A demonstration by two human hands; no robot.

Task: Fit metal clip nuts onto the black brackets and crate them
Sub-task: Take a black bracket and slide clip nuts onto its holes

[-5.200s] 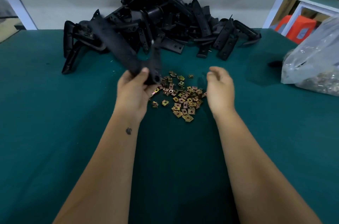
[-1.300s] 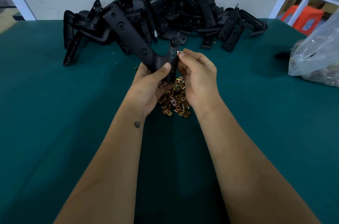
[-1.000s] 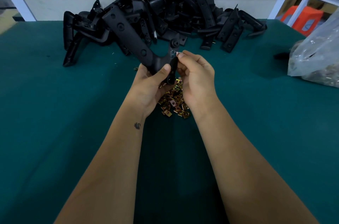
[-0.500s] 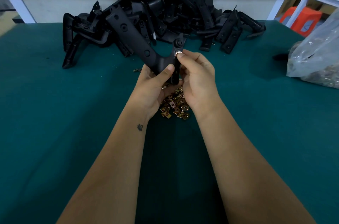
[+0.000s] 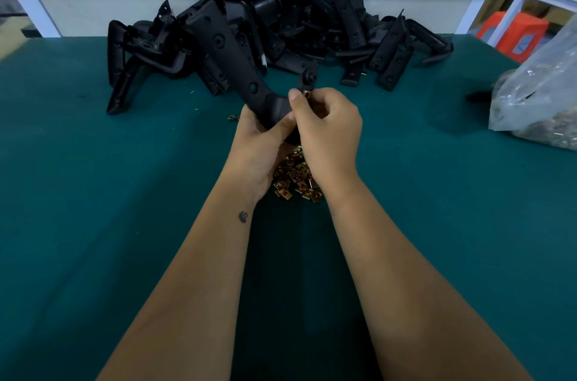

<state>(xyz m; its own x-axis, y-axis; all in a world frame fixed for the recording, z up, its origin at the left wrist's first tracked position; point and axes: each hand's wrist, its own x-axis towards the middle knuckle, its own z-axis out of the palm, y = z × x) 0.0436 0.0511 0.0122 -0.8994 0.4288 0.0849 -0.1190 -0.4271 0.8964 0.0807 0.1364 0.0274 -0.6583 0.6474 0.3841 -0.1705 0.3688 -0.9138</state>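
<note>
My left hand (image 5: 260, 143) grips a black angled bracket (image 5: 232, 57) at its bend, holding it up over the green table (image 5: 93, 193). The bracket's long arm rises to the upper left and its short arm (image 5: 307, 76) stands up on the right. My right hand (image 5: 327, 127) pinches a small brass clip nut (image 5: 307, 94) between thumb and fingers against that short arm. Under both hands lies a heap of loose brass clip nuts (image 5: 295, 177), partly hidden by my wrists.
A big pile of black brackets (image 5: 296, 24) lies at the table's back edge against the wall. A clear plastic bag of more metal parts (image 5: 540, 99) sits at the right. An orange stool (image 5: 515, 35) stands beyond the table's right corner.
Five seconds ago my right hand hovered over the nut heap; it has since come up with a nut to the bracket's short arm. Over the last second it has pressed closer to it.
</note>
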